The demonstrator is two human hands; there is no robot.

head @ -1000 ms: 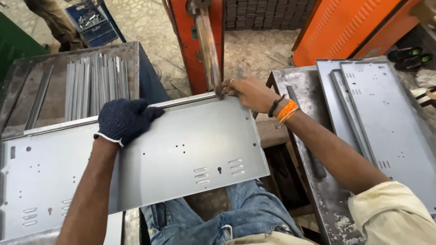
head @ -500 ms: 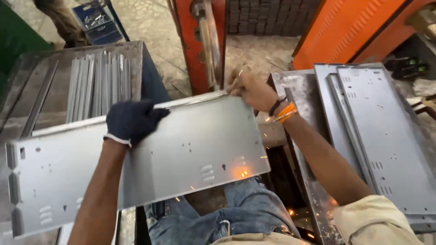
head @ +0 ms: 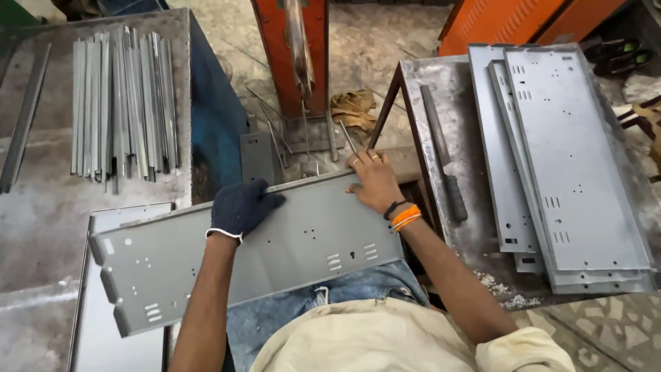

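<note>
One long grey sheet-metal panel with punched holes and louvre slots (head: 275, 248) held flat across the lap, above blue jeans, tilted slightly with the left end lower. Left hand in dark knit glove (head: 239, 207) closed over the panel's far edge, grip clamped on the folded rim. Right hand, bare, with orange wristbands (head: 375, 182) pressed on the far edge near the right end, fingers spread flat, grip on the same panel. Three or so similar grey panels stacked (head: 571, 165) on the steel bench to the right (head: 427, 89); one dark-handled file (head: 444, 162) beside them. Bundle of thin grey metal strips (head: 124, 103), exact count indeterminable, lying on the left bench (head: 41, 207). One orange machine column (head: 289, 48) straight ahead.
</note>
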